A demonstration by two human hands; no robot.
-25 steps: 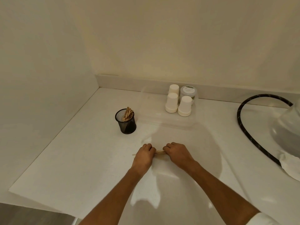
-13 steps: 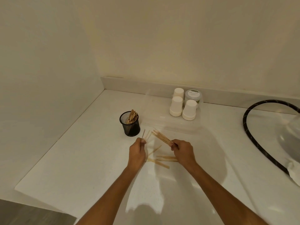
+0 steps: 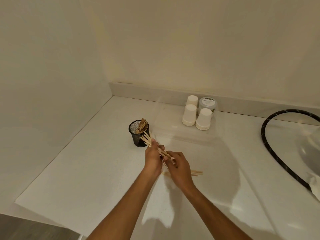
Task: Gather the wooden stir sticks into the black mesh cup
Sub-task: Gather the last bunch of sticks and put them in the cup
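Note:
A black mesh cup (image 3: 136, 135) stands on the white counter with several wooden stir sticks (image 3: 142, 125) upright inside it. Just in front of the cup, both hands hold one bundle of stir sticks (image 3: 147, 138) lifted off the counter, its far ends pointing toward the cup. My left hand (image 3: 153, 159) grips the bundle near its middle. My right hand (image 3: 179, 168) grips its near end. A few loose sticks (image 3: 196, 172) lie flat on the counter, partly hidden under my right hand.
Upturned stacks of white paper cups (image 3: 203, 119) and a clear lidded jar (image 3: 208, 103) stand by the back wall. A black hose (image 3: 270, 153) curves along the right side beside a sink basin (image 3: 311, 153). A wall closes the left side.
Both hands rose from the counter with sticks. Half a second ago each hand held its own; now they are joined into one bundle, closer to the cup. A few sticks stayed on the counter.

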